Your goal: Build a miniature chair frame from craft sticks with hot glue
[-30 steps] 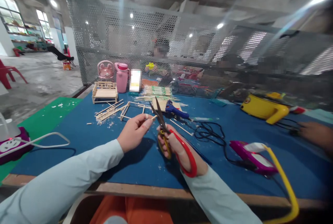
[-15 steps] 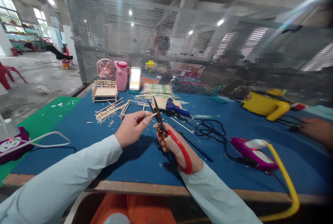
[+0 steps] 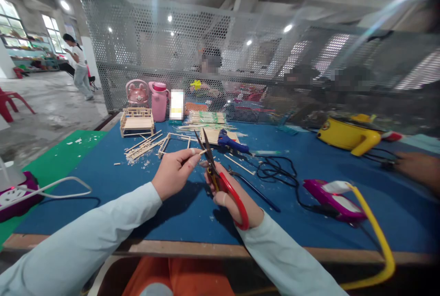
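My left hand (image 3: 176,171) pinches a thin wooden stick (image 3: 203,151) whose tip lies at the blades of the scissors. Red-handled scissors (image 3: 233,195) are gripped in my right hand (image 3: 237,206), their dark blades parted and pointing away from me. Just beyond my hands lie a small frame of sticks (image 3: 166,144), a pile of loose sticks (image 3: 143,147) with crumbs around it, and a blue glue gun (image 3: 233,142). A little bench made of sticks (image 3: 137,124) stands farther back on the left.
Behind are a pink bottle (image 3: 159,103), a phone (image 3: 177,104) and bundled sticks (image 3: 206,118). Purple power strip (image 3: 333,202), black cable (image 3: 278,172) and yellow pot (image 3: 347,135) occupy the right. Another person's hand (image 3: 417,170) rests there. A mesh partition (image 3: 144,44) bounds the table.
My hands and the scissors hold nearly the same position, with the view shifted slightly. A walking person has come into view at the far left.
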